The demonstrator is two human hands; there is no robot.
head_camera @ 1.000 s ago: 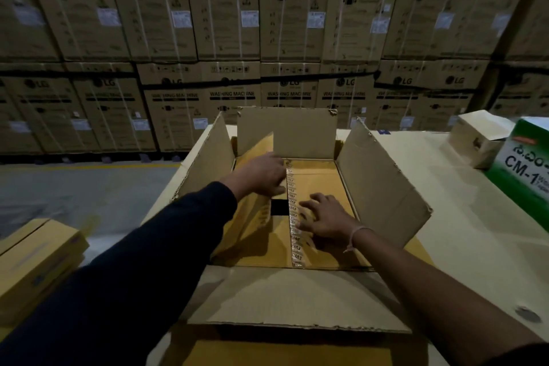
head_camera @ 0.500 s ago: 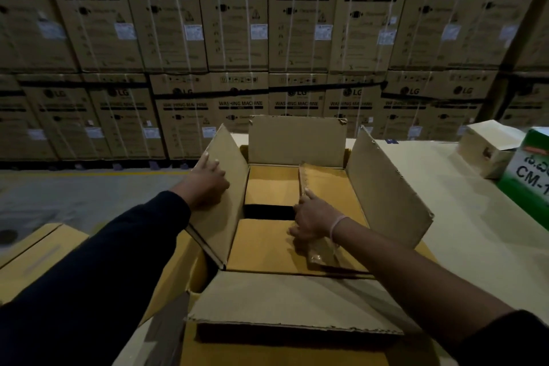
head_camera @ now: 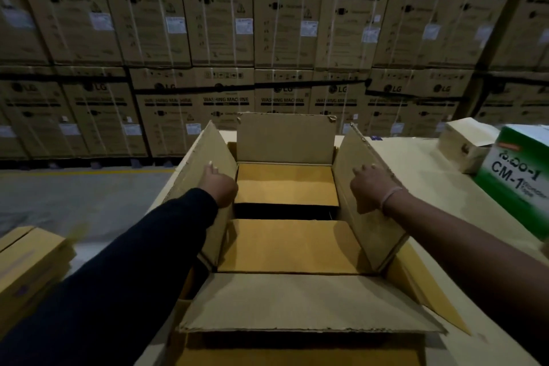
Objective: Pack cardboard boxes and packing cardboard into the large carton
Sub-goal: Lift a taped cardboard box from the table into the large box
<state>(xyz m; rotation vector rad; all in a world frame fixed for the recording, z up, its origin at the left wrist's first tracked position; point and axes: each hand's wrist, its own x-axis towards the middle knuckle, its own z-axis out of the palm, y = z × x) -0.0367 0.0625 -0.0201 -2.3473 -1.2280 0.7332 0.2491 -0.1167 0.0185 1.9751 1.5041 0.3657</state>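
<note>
i've got my left hand and right hand, fingers spread flat, on the carton side flaps; push unevenly and it slides off the tabletop.

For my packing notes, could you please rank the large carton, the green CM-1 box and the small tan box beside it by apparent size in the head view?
1. large carton
2. green CM-1 box, cut off by the frame edge
3. small tan box, partly hidden and farther away, so this ranking is unsure
</note>
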